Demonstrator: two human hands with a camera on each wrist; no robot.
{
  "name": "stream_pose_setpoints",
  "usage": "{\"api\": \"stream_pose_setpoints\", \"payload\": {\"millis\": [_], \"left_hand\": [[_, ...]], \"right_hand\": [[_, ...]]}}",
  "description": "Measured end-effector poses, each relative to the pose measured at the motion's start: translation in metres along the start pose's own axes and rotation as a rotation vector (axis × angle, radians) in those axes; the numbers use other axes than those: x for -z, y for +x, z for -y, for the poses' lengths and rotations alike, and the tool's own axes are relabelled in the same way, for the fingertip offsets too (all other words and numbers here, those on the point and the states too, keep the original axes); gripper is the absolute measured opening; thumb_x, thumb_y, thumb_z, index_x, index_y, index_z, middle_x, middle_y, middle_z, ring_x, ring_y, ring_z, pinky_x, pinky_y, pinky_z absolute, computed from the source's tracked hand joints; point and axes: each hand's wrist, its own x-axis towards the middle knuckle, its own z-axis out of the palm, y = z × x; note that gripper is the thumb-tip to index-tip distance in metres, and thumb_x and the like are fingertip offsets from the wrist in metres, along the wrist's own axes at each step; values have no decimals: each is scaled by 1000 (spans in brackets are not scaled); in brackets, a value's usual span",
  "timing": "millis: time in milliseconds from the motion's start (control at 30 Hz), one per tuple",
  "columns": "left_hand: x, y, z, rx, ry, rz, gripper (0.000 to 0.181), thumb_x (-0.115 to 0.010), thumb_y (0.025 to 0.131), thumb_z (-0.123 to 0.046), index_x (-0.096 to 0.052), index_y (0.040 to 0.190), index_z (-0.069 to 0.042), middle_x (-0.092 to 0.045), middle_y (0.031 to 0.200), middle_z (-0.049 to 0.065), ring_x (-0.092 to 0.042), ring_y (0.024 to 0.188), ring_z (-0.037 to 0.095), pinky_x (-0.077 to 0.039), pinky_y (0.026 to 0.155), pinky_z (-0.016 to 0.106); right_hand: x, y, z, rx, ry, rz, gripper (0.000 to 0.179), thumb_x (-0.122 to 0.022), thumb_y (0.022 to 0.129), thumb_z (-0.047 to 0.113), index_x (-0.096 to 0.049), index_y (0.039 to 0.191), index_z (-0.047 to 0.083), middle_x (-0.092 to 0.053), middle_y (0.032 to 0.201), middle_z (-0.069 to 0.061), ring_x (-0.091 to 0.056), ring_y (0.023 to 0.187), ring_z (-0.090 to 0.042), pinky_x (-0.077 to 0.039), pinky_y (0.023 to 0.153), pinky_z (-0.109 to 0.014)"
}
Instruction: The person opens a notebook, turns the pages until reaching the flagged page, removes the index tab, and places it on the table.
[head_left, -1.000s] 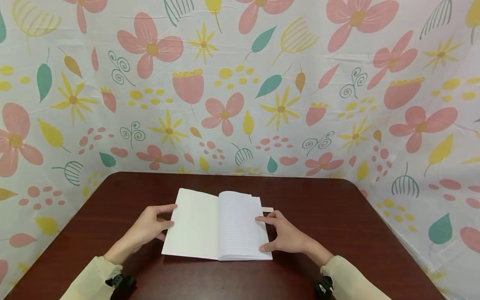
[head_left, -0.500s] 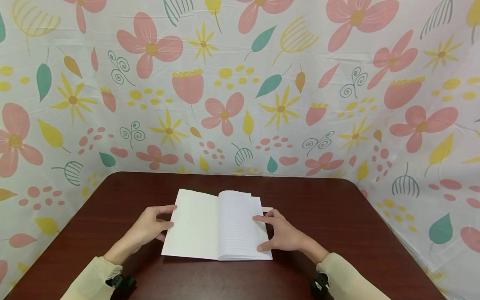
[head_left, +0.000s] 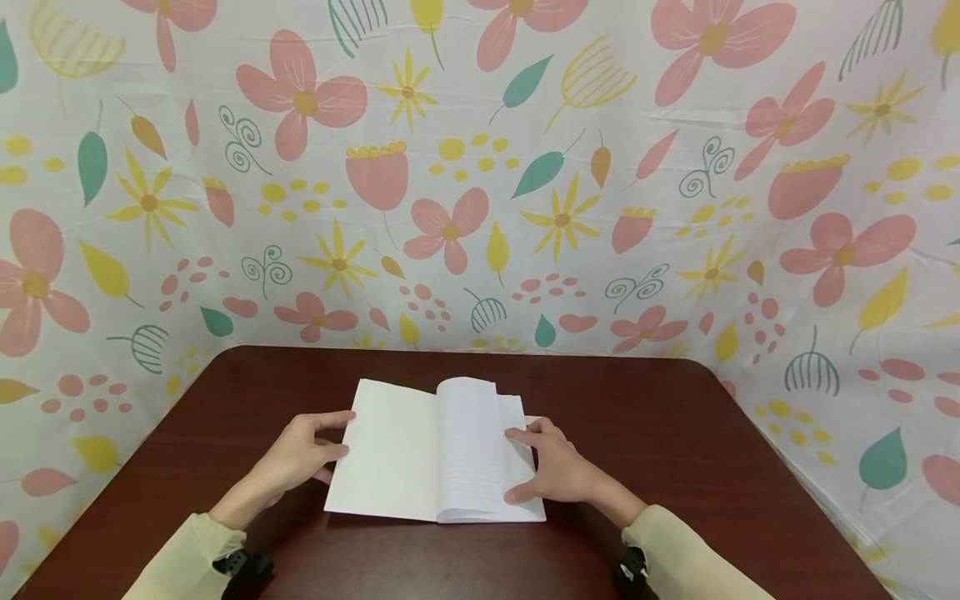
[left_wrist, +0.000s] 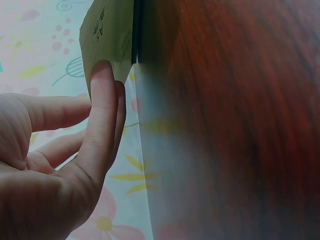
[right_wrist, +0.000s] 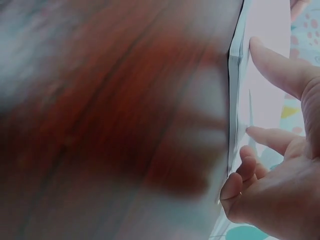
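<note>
An open notebook (head_left: 393, 450) lies on the table, a blank cream page on its left side and a lined white page (head_left: 468, 450) on its right. My left hand (head_left: 300, 450) grips the left cover at its outer edge. In the left wrist view, fingers of that hand (left_wrist: 102, 100) lie against the cover's tan outside (left_wrist: 107, 35), which bears dark writing. My right hand (head_left: 558, 467) touches the right side with outstretched thumb and index finger; its other fingers curl by the notebook's edge (right_wrist: 233, 100) in the right wrist view. The lined page bows up, its free edge left of the sheets below.
The dark reddish-brown table (head_left: 420, 567) extends around the notebook. A floral white cloth (head_left: 480, 167) hangs behind and beside it. A small pale strip (head_left: 532, 420) sticks out past the notebook's right edge. Black devices (head_left: 243, 565) sit on both wrists.
My right hand has slid slightly left, and the lined page's free edge has shifted left with it, bowing higher. My left hand keeps its grip on the cover.
</note>
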Motion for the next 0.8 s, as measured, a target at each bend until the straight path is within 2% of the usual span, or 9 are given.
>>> {"api": "stream_pose_setpoints", "payload": {"millis": [167,300,433,600,800], "left_hand": [[0,0,-1,-1,-8,2,55,-69,97,5,-52,149,8,-48,151,32,-74,97,29,-63,65,44],[-1,0,-1,-2,-14,5,55,-69,97,4,-52,150,7,-48,152,32,-75,97,28,-63,66,44],[-1,1,-2,-3,-21,10,55,-69,97,4,-52,150,7,-48,152,31,-74,98,28,-63,66,44],[0,1,-2,-5,-19,11,56,-70,97,4,-52,150,8,-48,152,32,-74,97,28,-63,66,45],[2,1,-1,-3,-22,11,56,-70,96,4,-52,149,8,-48,152,32,-74,99,29,-63,66,45]], "right_hand": [[-3,5,5,2,25,-17,85,-98,72,31,-64,143,0,-51,123,-15,-46,110,-30,-44,88,-47],[-3,8,8,-40,84,-58,73,-96,76,25,-68,138,0,-55,125,-16,-49,116,-33,-47,93,-49],[-1,11,10,-75,160,-93,60,-92,81,21,-71,134,2,-61,119,-13,-54,108,-29,-49,86,-44],[0,13,15,-75,318,-107,48,-86,88,17,-72,131,2,-71,101,-6,-55,88,-24,-46,77,-36],[2,12,29,-209,539,-99,45,-81,93,16,-69,135,4,-74,96,-5,-64,89,-22,-49,77,-38]]}}
